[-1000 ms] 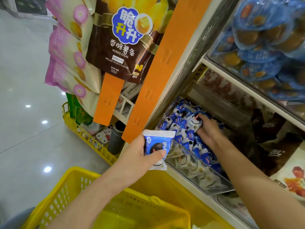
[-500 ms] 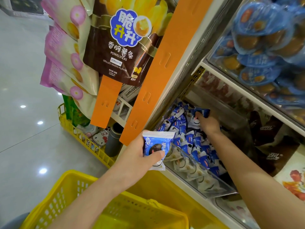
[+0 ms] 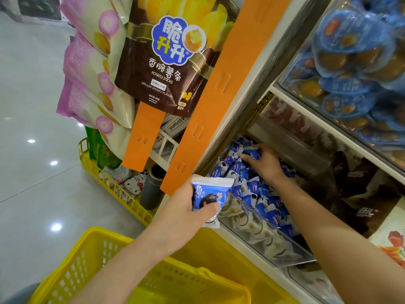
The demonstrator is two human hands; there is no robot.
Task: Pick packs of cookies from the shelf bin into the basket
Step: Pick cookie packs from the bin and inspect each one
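Observation:
A clear shelf bin [image 3: 258, 213] holds several blue-and-white cookie packs [image 3: 260, 191]. My left hand [image 3: 186, 209] holds one blue cookie pack [image 3: 209, 194] upright in front of the bin's near-left corner, thumb across its face. My right hand [image 3: 263, 163] reaches deep into the bin, fingers curled on a blue pack [image 3: 252, 153] at the far end of the pile. The yellow basket [image 3: 94, 255] sits below my left forearm at the bottom of the view.
Orange hanging strips [image 3: 210, 93] with a brown potato-stick bag [image 3: 166, 62] and pink-white bags [image 3: 92, 84] hang left of the shelf. A low yellow rack [image 3: 114, 189] stands on the tiled floor. Blue snack cups [image 3: 355, 69] fill the bin above; dark packs [image 3: 359, 183] lie right.
My right hand has shifted a little left within the far part of the bin and now grips a blue pack. My left hand keeps its pack in about the same place.

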